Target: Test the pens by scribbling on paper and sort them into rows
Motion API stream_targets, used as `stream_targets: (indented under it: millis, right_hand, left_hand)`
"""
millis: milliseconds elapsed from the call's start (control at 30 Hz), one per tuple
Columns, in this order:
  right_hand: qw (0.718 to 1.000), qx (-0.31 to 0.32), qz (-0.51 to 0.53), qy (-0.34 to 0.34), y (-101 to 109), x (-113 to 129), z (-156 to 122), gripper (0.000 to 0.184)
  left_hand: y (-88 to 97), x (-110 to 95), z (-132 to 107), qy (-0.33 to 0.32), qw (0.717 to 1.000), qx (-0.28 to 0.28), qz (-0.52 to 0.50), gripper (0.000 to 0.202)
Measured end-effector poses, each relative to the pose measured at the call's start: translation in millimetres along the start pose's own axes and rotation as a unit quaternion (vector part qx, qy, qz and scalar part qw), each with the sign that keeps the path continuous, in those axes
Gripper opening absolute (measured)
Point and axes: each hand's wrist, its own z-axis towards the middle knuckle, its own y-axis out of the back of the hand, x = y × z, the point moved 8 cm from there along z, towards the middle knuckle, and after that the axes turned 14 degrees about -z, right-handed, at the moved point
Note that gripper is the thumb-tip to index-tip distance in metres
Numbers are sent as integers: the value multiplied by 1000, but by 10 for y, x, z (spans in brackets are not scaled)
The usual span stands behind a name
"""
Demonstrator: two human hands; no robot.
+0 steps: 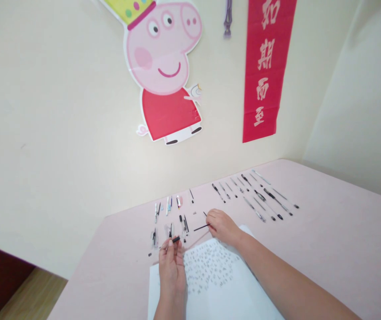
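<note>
My left hand (171, 266) is pinched on a small black pen part (176, 239), held just above the top edge of a white sheet of paper (210, 284) covered in handwriting. My right hand (222, 226) is closed round a thin black pen refill (201, 228) whose tip points left, above the pink table (327, 240). Several taken-apart pen pieces (170, 218) lie in short rows just beyond both hands.
A row of several whole pens (260, 195) lies at the far right of the table near the wall. A cartoon pig sticker (165, 71) and a red banner (265, 66) hang on the cream wall. The table's left edge drops to a wooden floor (27, 298).
</note>
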Motion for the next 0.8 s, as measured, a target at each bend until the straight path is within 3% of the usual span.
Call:
stream_targets:
  millis: [400, 800]
  right_hand:
    - [1000, -1, -8, 14, -9, 18, 3, 12]
    - [998, 10, -50, 26, -9, 37, 1, 13]
  left_hand:
    - [-15, -30, -19, -28, 1000, 8, 9, 14]
    - [-56, -118, -61, -101, 991, 45, 73, 6]
